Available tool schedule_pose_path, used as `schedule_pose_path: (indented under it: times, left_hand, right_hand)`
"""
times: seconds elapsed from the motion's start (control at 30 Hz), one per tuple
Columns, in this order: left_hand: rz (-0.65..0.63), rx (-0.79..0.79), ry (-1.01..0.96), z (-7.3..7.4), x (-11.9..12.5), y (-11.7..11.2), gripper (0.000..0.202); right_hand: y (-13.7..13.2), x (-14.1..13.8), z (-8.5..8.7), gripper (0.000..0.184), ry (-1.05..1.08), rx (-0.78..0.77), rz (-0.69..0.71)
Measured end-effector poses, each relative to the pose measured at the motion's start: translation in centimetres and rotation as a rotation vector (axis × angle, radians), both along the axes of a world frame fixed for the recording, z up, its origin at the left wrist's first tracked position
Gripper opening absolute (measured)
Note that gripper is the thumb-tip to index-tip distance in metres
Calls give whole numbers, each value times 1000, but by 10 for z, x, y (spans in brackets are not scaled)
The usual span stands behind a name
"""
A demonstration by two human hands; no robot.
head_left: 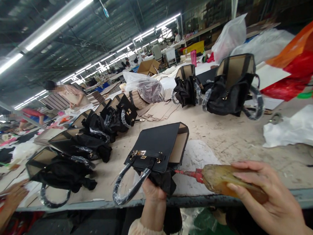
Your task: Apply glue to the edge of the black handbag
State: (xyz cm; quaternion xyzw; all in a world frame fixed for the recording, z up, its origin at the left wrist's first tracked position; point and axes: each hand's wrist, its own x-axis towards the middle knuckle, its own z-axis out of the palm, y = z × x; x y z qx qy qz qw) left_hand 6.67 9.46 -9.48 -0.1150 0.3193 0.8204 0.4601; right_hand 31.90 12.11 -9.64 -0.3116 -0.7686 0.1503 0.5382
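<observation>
"Both hands first: how do they stand?"

"Right hand [275, 196] is wrapped around a murky amber squeeze bottle [219, 181], thumb on the near side, fingers over the top. Left hand [154, 189] is at the underside of a black, stiff-sided handbag [154, 143]; its fingers are hidden, so how far they close cannot be told."

"Where does the bottle point?"

"Leftward. Its slender red nozzle [196, 174] ends at the loose black fabric [166, 182] under the handbag's side; whether the tip touches is unclear."

"And the handbag itself?"

"Tilted above the near edge of a scuffed, tan-topped worktable [229, 136], tan inner side facing right, gold-coloured metal fittings [142, 155] toward the person. A curved black handle in clear film [118, 195] hangs from that end."

"Beyond it?"

"White paper [200, 152] lies on the tabletop behind the nozzle. At the left edge, a co-worker's forearm [9, 203] reaches in, near a row of similar black bags [60, 173]. Farther back stand two more black bags [230, 89], flat tan panels [158, 111] and a clear plastic sack [145, 87]."

"Farthest?"

"A person in a pale top [74, 95] leans over a table, under long tube lights [58, 25]."
</observation>
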Motion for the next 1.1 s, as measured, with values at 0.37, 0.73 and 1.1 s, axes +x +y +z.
schedule_pose_path:
  times: [0.37,0.73,1.1]
  left_hand:
    - [-62,54,141,-7,-5,-4,23]
    - [-132,-9,201,7,-4,-3,30]
    - [-179,-45,262,-1,-10,-4,20]
  right_hand:
    - [8,0,0,16,-21,53,-64]
    - [13,-2,-3,18,-42,7,-79]
    - [13,5,-6,12,-57,-145,19]
